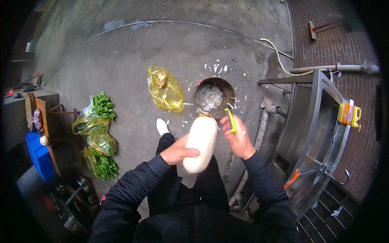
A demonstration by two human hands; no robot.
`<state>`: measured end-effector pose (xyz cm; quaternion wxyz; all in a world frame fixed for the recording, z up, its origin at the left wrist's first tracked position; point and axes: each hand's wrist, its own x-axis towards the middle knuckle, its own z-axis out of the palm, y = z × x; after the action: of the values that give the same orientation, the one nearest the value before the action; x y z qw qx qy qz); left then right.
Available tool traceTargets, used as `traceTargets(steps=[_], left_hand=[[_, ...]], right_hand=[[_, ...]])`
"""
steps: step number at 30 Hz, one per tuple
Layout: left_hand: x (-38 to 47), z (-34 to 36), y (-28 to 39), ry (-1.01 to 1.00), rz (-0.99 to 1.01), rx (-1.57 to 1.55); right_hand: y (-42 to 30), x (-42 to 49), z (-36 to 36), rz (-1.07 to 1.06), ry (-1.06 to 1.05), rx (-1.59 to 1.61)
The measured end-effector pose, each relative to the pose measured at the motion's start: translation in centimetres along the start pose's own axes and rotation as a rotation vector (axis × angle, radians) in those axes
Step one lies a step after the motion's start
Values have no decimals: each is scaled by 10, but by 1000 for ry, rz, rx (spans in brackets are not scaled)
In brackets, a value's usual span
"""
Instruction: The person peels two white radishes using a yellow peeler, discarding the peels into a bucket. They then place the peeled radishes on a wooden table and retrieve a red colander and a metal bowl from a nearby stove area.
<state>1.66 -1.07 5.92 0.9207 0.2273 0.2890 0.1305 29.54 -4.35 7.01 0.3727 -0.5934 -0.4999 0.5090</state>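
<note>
A large white radish (201, 142), its surface pale and smooth with a brownish top end, is gripped from the side by my left hand (181, 151). My left thumb lies across its lower part. My right hand (238, 136) holds a yellow-green peeler (231, 121), a little to the right of the radish and apart from it. Beyond both hands stands a round bin (230, 86) with pale peelings (209, 96) inside. The radish's top end overlaps the bin's near rim in view.
White scraps (216, 68) litter the floor around the bin. A yellow plastic bag (167, 91) with a brownish vegetable lies left of it. Bagged leafy greens (103, 106) are farther left. A stainless steel sink (316, 130) carrying a yellow jug (349, 114) stands at right, near pipes (262, 129).
</note>
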Motion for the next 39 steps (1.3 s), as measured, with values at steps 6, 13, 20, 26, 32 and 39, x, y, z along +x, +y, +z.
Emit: traceTargets(steps=[6, 13, 20, 26, 32, 39], left_hand=[[-7, -8, 30, 98, 16, 449], [-23, -11, 34, 99, -105, 693], [-32, -6, 26, 37, -153, 853], [-35, -5, 35, 220, -154, 1070], [-37, 2, 42, 373, -42, 1351], [-37, 5, 38, 412, 112, 1611]], right_hand=[[-60, 49, -52, -477, -207, -818], [-52, 61, -11, -682, -401, -911], [-56, 108, -24, -710, -546, -1211], [-60, 99, -3, -752, -485, -1040], [-49, 110, 1, -562, -276, -1295], [-44, 112, 27, -668, -521, -1309]])
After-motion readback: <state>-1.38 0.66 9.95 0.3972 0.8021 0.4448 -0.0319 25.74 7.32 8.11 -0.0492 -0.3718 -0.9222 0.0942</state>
